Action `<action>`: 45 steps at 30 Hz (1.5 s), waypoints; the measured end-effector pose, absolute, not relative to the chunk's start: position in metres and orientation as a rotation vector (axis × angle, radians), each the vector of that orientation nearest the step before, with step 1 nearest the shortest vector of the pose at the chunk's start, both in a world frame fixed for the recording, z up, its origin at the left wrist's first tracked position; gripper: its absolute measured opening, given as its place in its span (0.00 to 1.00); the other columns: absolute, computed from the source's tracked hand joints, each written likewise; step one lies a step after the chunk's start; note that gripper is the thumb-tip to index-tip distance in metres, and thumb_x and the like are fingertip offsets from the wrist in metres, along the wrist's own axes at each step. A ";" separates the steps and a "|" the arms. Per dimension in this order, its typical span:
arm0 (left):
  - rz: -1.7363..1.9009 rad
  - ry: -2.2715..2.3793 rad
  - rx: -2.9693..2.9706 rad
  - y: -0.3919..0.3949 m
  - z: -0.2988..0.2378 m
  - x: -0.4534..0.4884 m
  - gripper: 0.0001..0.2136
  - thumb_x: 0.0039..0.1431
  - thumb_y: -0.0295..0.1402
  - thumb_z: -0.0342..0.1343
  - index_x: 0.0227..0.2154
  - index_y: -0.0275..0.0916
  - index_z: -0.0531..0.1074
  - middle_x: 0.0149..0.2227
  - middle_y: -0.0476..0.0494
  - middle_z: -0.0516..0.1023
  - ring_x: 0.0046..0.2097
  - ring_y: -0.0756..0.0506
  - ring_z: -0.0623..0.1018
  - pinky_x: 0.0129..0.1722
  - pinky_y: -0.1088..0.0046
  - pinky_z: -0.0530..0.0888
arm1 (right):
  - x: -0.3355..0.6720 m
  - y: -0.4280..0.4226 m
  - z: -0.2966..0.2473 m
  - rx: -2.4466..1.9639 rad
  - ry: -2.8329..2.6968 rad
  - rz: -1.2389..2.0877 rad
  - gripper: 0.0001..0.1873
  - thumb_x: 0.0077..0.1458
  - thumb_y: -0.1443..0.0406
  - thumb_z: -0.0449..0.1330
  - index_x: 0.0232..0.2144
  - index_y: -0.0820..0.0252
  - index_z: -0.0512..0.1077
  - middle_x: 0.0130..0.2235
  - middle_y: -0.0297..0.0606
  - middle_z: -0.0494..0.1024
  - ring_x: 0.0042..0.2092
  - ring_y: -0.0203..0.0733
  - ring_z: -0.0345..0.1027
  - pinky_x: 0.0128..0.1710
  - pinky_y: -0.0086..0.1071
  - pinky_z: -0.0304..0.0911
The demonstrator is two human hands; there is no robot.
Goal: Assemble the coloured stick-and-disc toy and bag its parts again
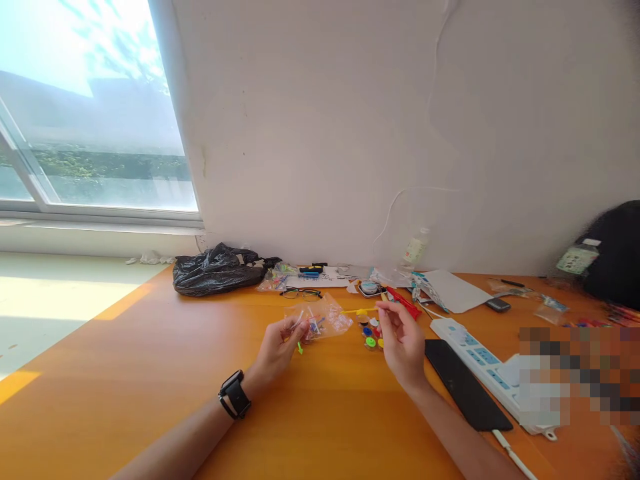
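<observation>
My left hand (283, 343) is closed on a clear plastic bag (327, 317) that holds small coloured pieces. A bright green piece (300, 348) shows just below those fingers. Between thumb and fingertips, my right hand (403, 340) pinches a thin yellow stick (359, 311). The stick's far end reaches the bag's right edge; whether it touches the bag I cannot tell. Under the stick, several small round pieces, among them a green one (371, 343) and a blue one (367, 331), lie on the table, partly hidden by my right hand.
A black plastic bag (220, 270) lies at the back left. Eyeglasses (301, 293) rest behind the clear bag. To the right are a black phone (465, 383), a white power strip (483, 360) and a paper sheet (457, 291). A bottle (416, 248) stands by the wall.
</observation>
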State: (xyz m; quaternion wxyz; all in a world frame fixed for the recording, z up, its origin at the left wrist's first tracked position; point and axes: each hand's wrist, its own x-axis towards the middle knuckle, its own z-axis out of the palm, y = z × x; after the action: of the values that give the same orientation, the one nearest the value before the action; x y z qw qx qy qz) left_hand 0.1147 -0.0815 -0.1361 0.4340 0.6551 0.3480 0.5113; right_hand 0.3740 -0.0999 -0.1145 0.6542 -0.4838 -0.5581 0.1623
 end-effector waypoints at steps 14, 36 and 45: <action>1.253 0.825 1.737 -0.091 -0.129 0.117 0.15 0.65 0.46 0.61 0.46 0.42 0.83 0.46 0.38 0.84 0.46 0.39 0.81 0.49 0.65 0.75 | 0.379 -0.088 -0.126 -1.145 -1.253 0.655 0.20 0.60 0.49 0.65 0.44 0.58 0.76 0.41 0.42 0.80 0.40 0.45 0.74 0.35 0.35 0.71; 1.346 0.810 1.633 -0.088 -0.124 0.119 0.27 0.71 0.54 0.48 0.38 0.35 0.82 0.40 0.37 0.84 0.39 0.42 0.80 0.43 0.67 0.76 | 0.371 -0.094 -0.117 -1.071 -1.507 0.710 0.14 0.59 0.53 0.67 0.38 0.55 0.82 0.42 0.41 0.84 0.41 0.44 0.74 0.41 0.36 0.68; 1.330 0.777 1.464 -0.097 -0.112 0.123 0.26 0.67 0.54 0.55 0.50 0.34 0.80 0.49 0.34 0.83 0.52 0.35 0.81 0.53 0.60 0.76 | 0.360 -0.095 -0.125 -0.959 -1.320 1.072 0.14 0.51 0.53 0.74 0.36 0.54 0.82 0.46 0.42 0.83 0.56 0.50 0.72 0.59 0.42 0.64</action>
State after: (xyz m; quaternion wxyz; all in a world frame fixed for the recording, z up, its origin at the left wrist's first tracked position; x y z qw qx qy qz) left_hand 0.1232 -0.0968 -0.1120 0.4867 0.6019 0.3195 0.5466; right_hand 0.3603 -0.0953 -0.1254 0.5601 -0.4070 -0.5602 0.4547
